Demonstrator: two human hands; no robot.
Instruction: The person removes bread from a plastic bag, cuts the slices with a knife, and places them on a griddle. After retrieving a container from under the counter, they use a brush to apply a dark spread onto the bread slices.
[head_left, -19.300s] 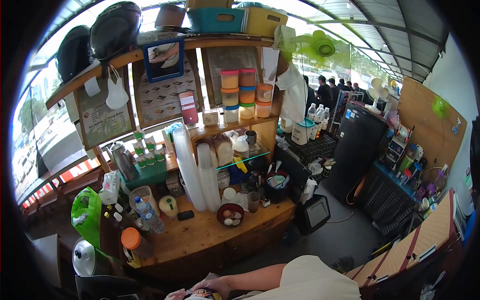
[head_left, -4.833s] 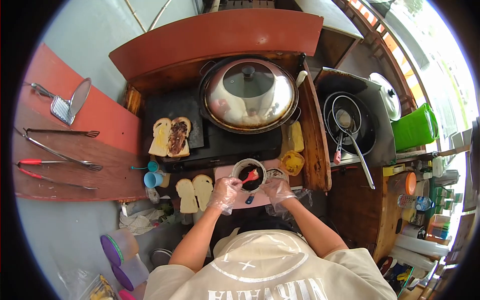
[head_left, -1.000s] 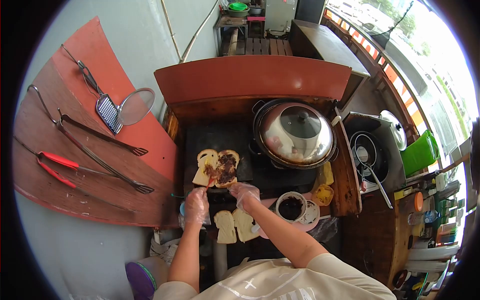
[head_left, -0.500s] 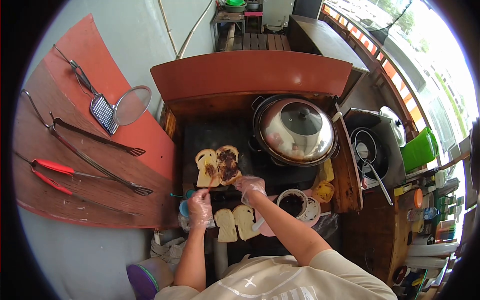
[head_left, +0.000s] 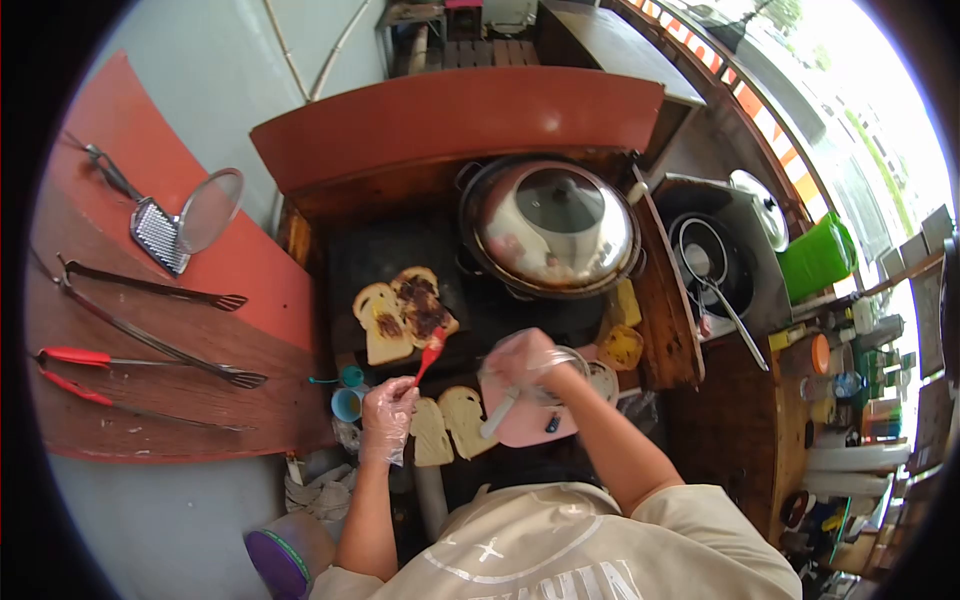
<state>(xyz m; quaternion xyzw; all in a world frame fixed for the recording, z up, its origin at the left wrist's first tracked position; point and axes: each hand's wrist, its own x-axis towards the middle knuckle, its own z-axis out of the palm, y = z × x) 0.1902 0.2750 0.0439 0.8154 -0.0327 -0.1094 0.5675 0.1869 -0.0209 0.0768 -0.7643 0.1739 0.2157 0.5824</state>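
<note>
My left hand (head_left: pixel 388 420), in a clear plastic glove, grips a red spatula (head_left: pixel 431 355) whose head points up near the toast. Two bread slices lie side by side on the dark griddle (head_left: pixel 365 250): the right slice (head_left: pixel 420 300) is covered with dark spread, the left slice (head_left: pixel 383 325) has a smaller patch of it. My right hand (head_left: pixel 522 358), also gloved and blurred, is over the pink board (head_left: pixel 530 425) and partly hides a tub; its fingers are smeared by motion. Two plain bread slices (head_left: pixel 462 420) lie between my hands, beside a white-handled tool (head_left: pixel 499 414).
A large lidded pan (head_left: pixel 558 230) stands on the griddle's right. Blue cups (head_left: pixel 347 403) are by my left hand. Tongs (head_left: pixel 150 365) and a grater (head_left: pixel 160 235) hang on the red left panel. Right of the wooden divider (head_left: pixel 665 300) sits a pot with a strainer (head_left: pixel 703 250).
My right hand has moved away from the dark-spread slice to the tub and board. The spatula in my left hand now points up and right. The whole view has shifted.
</note>
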